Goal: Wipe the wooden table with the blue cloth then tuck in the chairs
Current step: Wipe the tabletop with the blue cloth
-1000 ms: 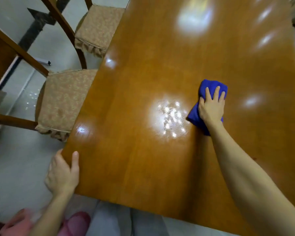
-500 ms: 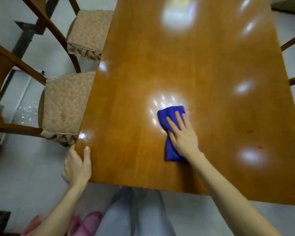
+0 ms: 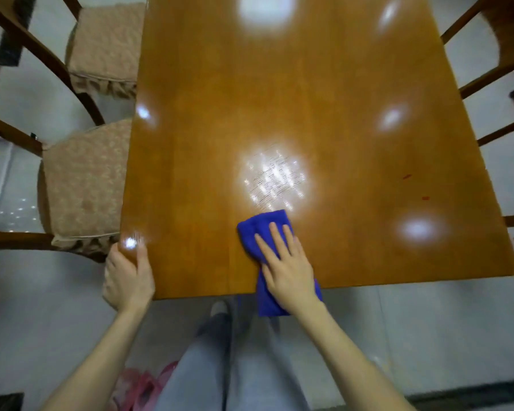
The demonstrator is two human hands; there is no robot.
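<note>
The right hand (image 3: 288, 271), fingers straight and slightly apart, is pressing a blue cloth (image 3: 260, 232) onto the orange-brown wooden table (image 3: 279, 99) at its near edge, the cloth's end overhanging. The left hand (image 3: 128, 277) is gripping the near left corner, thumb on top. Beige-cushioned wooden chairs (image 3: 83, 185) are standing along the left edge on pale floor tiles (image 3: 428, 321).

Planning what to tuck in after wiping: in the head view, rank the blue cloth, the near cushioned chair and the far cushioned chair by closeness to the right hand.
1. blue cloth, under the right hand on the wooden table.
2. near cushioned chair, at the table's left side.
3. far cushioned chair, left side, farther up.
</note>
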